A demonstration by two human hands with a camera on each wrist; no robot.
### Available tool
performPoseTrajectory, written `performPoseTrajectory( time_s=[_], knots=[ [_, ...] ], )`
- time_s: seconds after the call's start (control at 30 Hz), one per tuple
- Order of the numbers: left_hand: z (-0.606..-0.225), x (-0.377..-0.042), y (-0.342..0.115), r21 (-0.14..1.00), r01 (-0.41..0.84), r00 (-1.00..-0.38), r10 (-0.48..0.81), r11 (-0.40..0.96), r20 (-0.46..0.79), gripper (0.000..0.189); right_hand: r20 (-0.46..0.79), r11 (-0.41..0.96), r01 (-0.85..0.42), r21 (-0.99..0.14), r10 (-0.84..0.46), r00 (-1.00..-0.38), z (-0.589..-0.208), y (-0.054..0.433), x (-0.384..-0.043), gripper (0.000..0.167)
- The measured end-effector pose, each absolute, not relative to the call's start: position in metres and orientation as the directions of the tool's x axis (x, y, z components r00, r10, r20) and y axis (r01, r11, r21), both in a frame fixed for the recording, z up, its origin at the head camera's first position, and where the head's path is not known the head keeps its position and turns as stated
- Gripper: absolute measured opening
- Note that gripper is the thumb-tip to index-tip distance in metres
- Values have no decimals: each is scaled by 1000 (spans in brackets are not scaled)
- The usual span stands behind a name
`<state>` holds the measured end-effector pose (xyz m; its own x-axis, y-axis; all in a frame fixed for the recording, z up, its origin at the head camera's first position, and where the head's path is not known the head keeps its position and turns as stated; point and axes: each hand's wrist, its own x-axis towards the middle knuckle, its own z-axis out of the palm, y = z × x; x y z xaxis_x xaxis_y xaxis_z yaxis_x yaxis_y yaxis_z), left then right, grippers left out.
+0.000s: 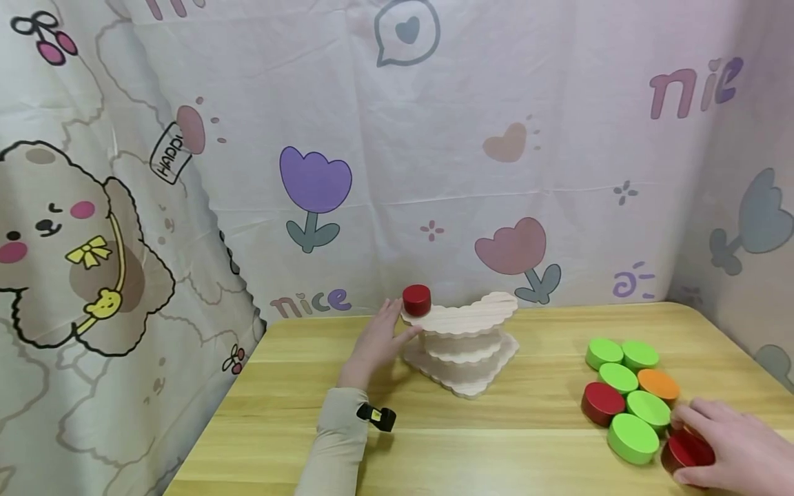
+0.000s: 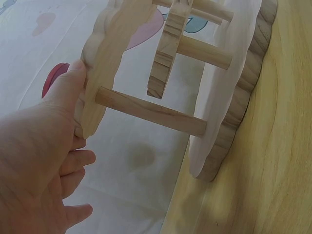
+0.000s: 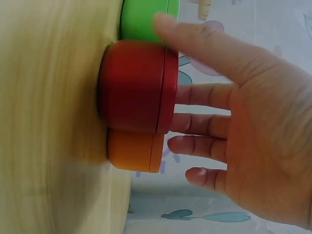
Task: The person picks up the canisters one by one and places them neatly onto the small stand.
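Observation:
A tiered wooden stand with scalloped boards stands toward the back of the table, and a red round tin sits on the left end of its top board. My left hand holds that end; in the left wrist view the thumb lies along the board's edge and the fingers are behind it. At the table's right, my right hand reaches over another red tin. Its thumb and fingers are spread around the lid of this red tin, not curled tight.
Beside the right hand, several green tins, an orange tin and a further red tin stand in close rows. A patterned curtain hangs behind the wooden table. A black camera is strapped to the left wrist.

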<state>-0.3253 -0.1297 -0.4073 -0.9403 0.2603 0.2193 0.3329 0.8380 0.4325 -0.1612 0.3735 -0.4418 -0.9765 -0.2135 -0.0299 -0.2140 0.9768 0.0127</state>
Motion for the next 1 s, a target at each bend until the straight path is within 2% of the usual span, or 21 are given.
performPoseTrajectory(
  time_s=[0.17, 0.37, 0.63, 1.0],
  knots=[
    [-407, -326, -130, 440, 326, -944, 258, 837, 208, 88, -84, 977, -213, -1, -212, -974, -440, 373, -160, 65],
    [-406, -326, -130, 432, 329, -943, 264, 840, 204, 88, -93, 976, -218, 4, -217, -972, -441, 374, -159, 64],
    [-406, -326, -130, 451, 326, -944, 262, 831, 200, 88, 30, 968, -248, 49, -250, -968, -441, 375, -157, 66],
    [-409, -328, -131, 462, 336, -941, 267, 821, 208, 89, 125, 970, -237, 56, -242, -962, -430, 365, -152, 65]
  ],
)
